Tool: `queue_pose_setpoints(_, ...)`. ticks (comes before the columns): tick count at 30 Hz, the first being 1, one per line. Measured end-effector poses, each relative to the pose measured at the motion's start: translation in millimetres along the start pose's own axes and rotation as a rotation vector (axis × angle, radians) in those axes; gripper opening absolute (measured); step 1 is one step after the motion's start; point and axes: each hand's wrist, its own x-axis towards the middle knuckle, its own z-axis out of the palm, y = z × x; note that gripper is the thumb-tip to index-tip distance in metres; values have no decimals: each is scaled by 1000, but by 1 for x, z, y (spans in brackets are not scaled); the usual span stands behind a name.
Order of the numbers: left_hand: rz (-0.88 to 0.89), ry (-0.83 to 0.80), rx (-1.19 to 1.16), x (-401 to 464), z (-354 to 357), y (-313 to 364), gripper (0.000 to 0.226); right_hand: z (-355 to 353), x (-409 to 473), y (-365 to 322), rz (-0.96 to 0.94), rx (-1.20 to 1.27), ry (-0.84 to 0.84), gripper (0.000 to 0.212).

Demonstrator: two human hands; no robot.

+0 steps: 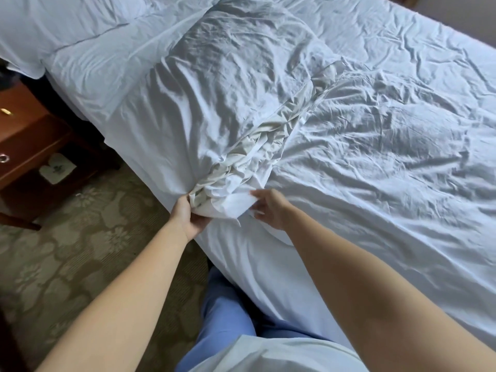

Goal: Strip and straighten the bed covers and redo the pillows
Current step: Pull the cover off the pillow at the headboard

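Note:
A large white pillow point(214, 103) lies across the near side of the bed, its case bunched into creased folds at the open end point(236, 181). My left hand point(188, 213) grips that bunched end from below at the mattress edge. My right hand point(268, 208) pinches a flap of the white case just to the right. A wrinkled white sheet point(389, 146) covers the mattress. Two more white pillows point(53, 30) lie at the head of the bed, upper left.
A reddish wooden nightstand point(26, 146) with metal drawer pulls stands left of the bed. A white slipper point(56, 167) lies on the patterned green carpet point(88, 237) beneath it. My blue-trousered legs point(228, 318) stand against the bed's side.

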Motion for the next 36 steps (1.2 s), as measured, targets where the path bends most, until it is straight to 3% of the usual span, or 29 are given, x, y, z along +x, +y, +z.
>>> queue_pose_setpoints(2, -45, 23, -6, 1, 3, -1, 27, 13, -5, -12, -91, 262, 3, 15)
queue_pose_setpoints(4, -103, 10, 61, 1, 2, 0, 30, 30, -11, -23, -138, 297, -53, 15)
queue_pose_setpoints(10, -180, 50, 165, 2, -9, 9, 32, 40, -15, -45, -226, 15, -1, 16)
queue_pose_setpoints(14, -56, 140, 81, 2, -1, 2, 22, 24, -10, -27, -41, -455, -14, 11)
queue_pose_setpoints(16, -56, 49, 12, 4, 0, -5, 27, 18, -7, -18, 7, -421, -20, 18)
queue_pose_setpoints(19, -62, -118, -103, 4, 2, -21, 33, 17, -3, -19, 36, -94, -93, 25)
queue_pose_setpoints(24, -78, -250, -90, 4, -5, -19, 28, 23, 7, -17, 63, -351, -11, 14)
queue_pose_setpoints(26, -147, -169, 63, 14, -5, -12, 25, 23, 15, -22, -22, -209, 84, 12)
queue_pose_setpoints(28, -174, 30, 354, 29, -3, -10, 27, 19, 21, -29, -98, -138, 213, 13)
queue_pose_setpoints(30, -229, 171, 633, 40, 3, -12, 49, 13, 28, -37, -117, -263, 281, 28)
queue_pose_setpoints(32, -249, 184, 1003, 42, 13, -5, 63, 12, 32, -45, -132, -396, 314, 36)
queue_pose_setpoints(36, 18, 323, 1733, 34, 36, 35, 54, 11, 35, -78, -230, -396, 374, 40)
